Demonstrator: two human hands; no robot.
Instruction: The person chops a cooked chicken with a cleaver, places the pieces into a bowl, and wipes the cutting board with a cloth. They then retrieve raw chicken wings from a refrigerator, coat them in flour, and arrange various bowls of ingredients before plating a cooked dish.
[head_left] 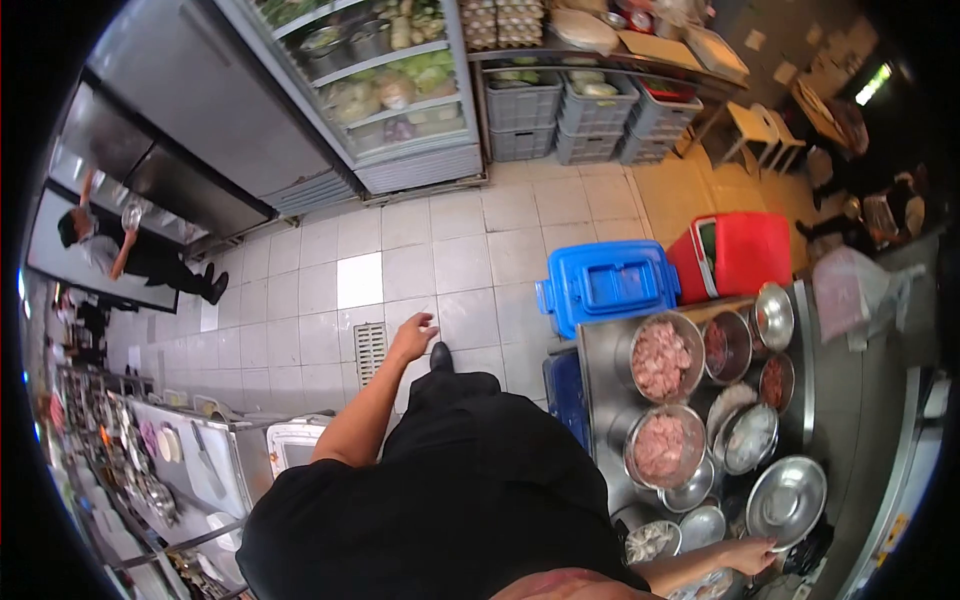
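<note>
My left hand [413, 337] hangs over the tiled floor near the drain grate, its fingers apart and nothing in them. At the lower right, my right hand [751, 555] grips the rim of a wide, shallow steel bowl [787, 502]. That bowl is beside the steel table [620, 345], where two large bowls of pale raw meat [662, 360] stand one behind the other. Smaller steel bowls, some with redder meat [776, 383], are around them. A bowl with a clear plastic bag [750, 437] is close to the wide bowl.
A blue lidded bin [612, 285] and a red cooler box [752, 255] stand beyond the table. Grey crates [522, 115] and a glass-door fridge [390, 85] line the far side. A person [125, 255] stands at an open fridge on the left. A counter [215, 460] holds a knife.
</note>
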